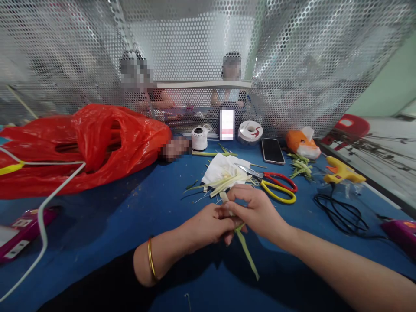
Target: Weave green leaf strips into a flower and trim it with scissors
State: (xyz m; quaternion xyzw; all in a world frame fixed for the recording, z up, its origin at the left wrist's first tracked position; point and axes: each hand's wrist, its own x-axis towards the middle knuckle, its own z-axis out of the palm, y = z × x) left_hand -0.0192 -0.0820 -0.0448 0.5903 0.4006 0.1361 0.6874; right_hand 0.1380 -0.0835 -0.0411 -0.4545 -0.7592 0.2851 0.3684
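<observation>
My left hand (216, 223) and my right hand (248, 206) meet over the front of the blue table, both closed on a pale green plant strip (247, 253). One end of the strip pokes up between the fingers; a longer, crumpled end hangs down toward me. My fingers partly hide its middle. Just beyond lies a small heap of pale strips (229, 181) on a white tissue (217, 167). Scissors with a red and a yellow handle (276, 185) rest beside the heap, their blades over the tissue.
Left is a large red plastic bag (81, 151) with a white cord (42, 216) before it. Along the back stand a thread spool (199, 138), a lit phone (227, 124) and a ribbon roll (250, 131). Right are a dark phone (273, 151), green scraps (299, 167) and a yellow glue gun (342, 171).
</observation>
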